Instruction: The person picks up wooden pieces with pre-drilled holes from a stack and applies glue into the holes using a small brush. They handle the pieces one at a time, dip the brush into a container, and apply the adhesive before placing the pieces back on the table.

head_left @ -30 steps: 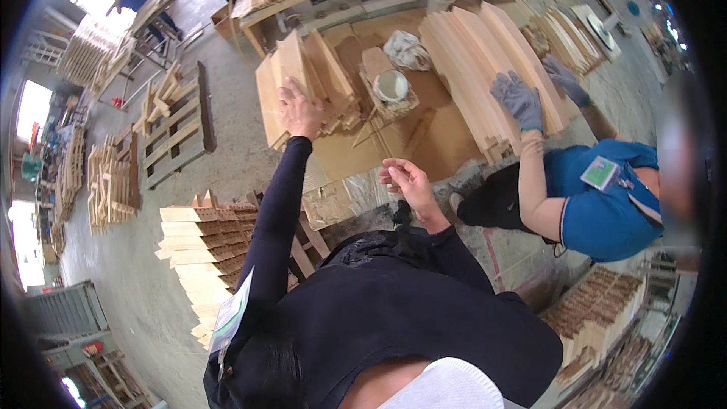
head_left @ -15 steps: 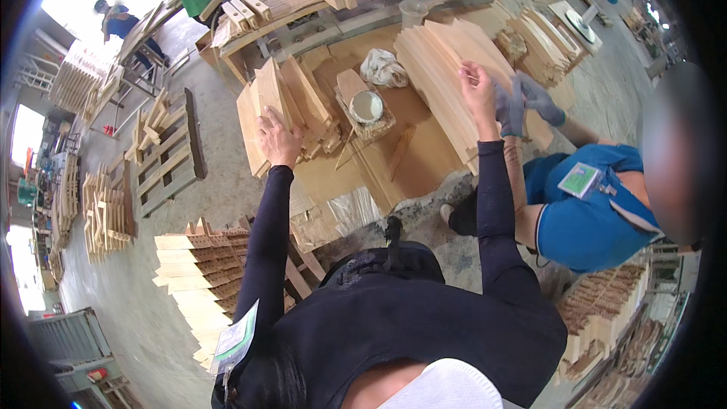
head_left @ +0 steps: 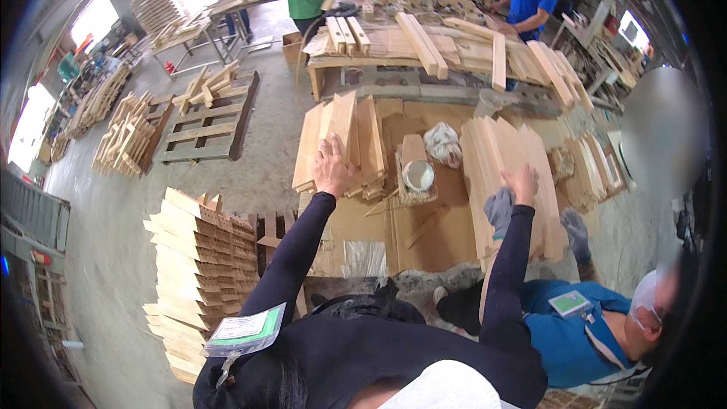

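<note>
Hands on two stacks of pale wood boards

Left hand (head_left: pixel 333 168) rests flat, fingers spread and open, on the upper ends of the left board stack (head_left: pixel 338 140) — thin, rectangular planks of light, unfinished wood, leaning together on edge with end grain showing. Right hand (head_left: pixel 522 184) lies on the right board stack (head_left: pixel 509 170), a fanned row of the same pale planks; whether its fingers curl around a board or only press on it cannot be told. Both arms are in black sleeves.

Between the stacks, on brown cardboard sheeting (head_left: pixel 435 227), stands a round white tub (head_left: pixel 418 176) on a narrow wooden block, with a crumpled whitish rag (head_left: pixel 443 144) just behind it. A co-worker in a blue shirt crouches at the right; one grey knit glove (head_left: pixel 499 210) touches the right stack just below the right hand, the other grey glove (head_left: pixel 577 233) sits at the stack's far edge. A stepped pile of boards (head_left: pixel 195 257) stands on the concrete floor at the left.
</note>
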{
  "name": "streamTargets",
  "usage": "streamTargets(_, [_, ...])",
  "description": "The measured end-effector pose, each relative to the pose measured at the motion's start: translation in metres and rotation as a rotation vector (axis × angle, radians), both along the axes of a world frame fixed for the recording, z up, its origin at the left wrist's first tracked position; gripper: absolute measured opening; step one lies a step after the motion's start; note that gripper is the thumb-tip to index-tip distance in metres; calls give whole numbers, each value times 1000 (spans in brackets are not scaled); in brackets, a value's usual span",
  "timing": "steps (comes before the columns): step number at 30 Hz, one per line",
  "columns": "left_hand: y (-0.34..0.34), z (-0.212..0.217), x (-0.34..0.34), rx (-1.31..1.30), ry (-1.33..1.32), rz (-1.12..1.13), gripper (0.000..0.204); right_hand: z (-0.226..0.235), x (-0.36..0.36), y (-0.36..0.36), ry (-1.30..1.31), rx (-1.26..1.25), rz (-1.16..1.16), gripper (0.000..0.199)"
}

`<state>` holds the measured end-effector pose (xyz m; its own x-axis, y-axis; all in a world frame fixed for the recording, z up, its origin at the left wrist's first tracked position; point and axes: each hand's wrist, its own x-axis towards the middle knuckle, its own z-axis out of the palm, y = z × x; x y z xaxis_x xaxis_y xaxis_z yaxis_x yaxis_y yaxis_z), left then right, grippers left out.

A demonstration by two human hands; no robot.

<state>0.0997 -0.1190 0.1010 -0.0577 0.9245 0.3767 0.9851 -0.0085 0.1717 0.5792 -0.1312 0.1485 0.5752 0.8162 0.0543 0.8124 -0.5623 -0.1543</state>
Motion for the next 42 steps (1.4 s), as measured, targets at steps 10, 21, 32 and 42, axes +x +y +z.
streamTargets(10, [-2,3,2,-27,-77,-4,91,-39,-8,-11,-114,0,-84,102])
streamTargets(21, [1,0,-1,-16,-59,-13,90,-34,-10,-34,-189,213,42,86])
streamTargets(32, [0,-1,-3,-16,-27,-11,90,-28,3,-43,5,203,183,99])
streamTargets(42, [2,4,2,-23,-9,-18,89,-12,-17,-69,0,277,116,95])
